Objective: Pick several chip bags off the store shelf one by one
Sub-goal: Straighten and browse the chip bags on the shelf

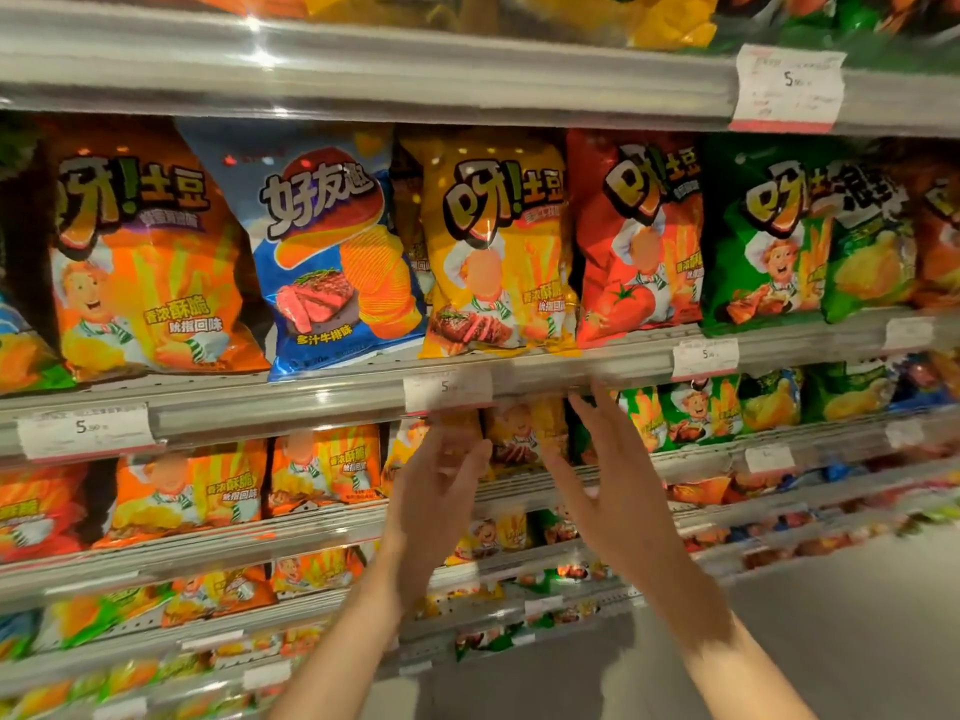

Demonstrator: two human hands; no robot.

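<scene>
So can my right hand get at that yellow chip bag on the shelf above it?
Probably yes. The right hand is open and empty just below the yellow chip bag, which stands at the shelf's front edge with nothing in front of it.

The glossy yellow chip bag [493,246] stands on the grey metal shelf [571,368]. The blue steak-print chip bag [332,252] stands left of it, the red tomato-print chip bag [639,236] right.

Was a shop, plainly. Showed long grey metal shelves [322,402] packed with glossy coloured chip bags [498,241]. Carried white paper price tags [787,88] along the rails.
</scene>
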